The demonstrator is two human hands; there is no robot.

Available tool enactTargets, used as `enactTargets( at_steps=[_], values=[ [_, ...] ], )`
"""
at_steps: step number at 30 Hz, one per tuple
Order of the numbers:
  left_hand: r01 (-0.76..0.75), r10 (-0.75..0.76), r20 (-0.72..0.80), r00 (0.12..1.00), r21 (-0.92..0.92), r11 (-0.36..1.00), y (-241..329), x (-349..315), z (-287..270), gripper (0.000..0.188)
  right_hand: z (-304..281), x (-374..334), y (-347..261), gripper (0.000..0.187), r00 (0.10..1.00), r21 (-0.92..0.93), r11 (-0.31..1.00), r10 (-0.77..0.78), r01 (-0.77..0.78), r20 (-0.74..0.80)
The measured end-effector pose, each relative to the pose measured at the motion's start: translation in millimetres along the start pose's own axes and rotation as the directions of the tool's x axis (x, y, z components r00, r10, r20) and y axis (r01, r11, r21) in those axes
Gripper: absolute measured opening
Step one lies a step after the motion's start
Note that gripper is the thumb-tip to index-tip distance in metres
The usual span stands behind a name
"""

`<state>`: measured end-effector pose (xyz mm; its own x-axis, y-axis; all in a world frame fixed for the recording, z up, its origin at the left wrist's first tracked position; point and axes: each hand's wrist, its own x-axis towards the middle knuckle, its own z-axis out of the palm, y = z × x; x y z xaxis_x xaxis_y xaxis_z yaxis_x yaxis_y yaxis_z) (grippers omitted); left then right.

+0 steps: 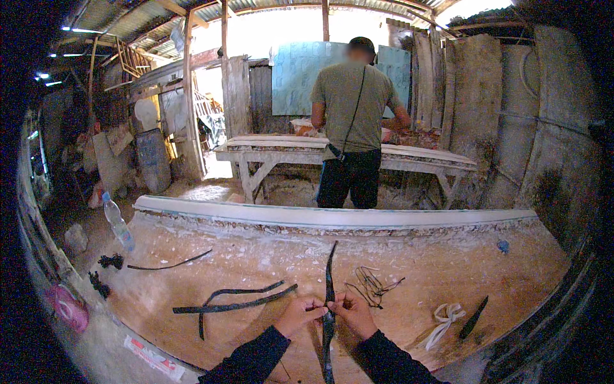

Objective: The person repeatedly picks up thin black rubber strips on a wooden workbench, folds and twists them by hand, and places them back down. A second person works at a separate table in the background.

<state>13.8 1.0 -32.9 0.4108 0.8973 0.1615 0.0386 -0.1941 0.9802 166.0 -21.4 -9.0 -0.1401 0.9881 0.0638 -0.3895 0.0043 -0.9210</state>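
A long black strip (329,339), which looks like rubber, runs upright through the middle of the view, from near the table's white back ledge down to the lower edge. My left hand (302,316) pinches it from the left, thumb and fingertips pressed together. From the other side my right hand (353,313) grips the same strip, its fingertips touching those of the left. More black strips (236,305) lie crossed on the wooden table (256,256) left of my hands. A tangle of thin dark cord (371,287) rests just right of them.
Farther right lie a white tied strip (444,323), a dark pointed blade-like piece (474,317) and a small blue lump (503,246). A plastic bottle (118,221) and black bundles (110,262) sit at the left edge. Beyond the white ledge (332,213), a person (355,109) stands at another bench (422,157).
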Motion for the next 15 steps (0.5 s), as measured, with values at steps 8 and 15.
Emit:
enactTargets(
  at_steps=[8,15],
  values=[
    [0.071,-0.071,-0.021,0.997,0.006,0.997,16.5,-3.5,-0.4,0.014,-3.2,-0.9,-5.1,0.006,0.999,-0.011,0.999,0.05,-0.05,-0.003],
    [0.198,-0.196,-0.069,0.978,0.016,0.98,36.6,-8.3,0.6,0.013,-3.8,-0.6,-9.0,0.009,0.99,0.073,0.987,0.14,-0.141,0.024]
  ],
)
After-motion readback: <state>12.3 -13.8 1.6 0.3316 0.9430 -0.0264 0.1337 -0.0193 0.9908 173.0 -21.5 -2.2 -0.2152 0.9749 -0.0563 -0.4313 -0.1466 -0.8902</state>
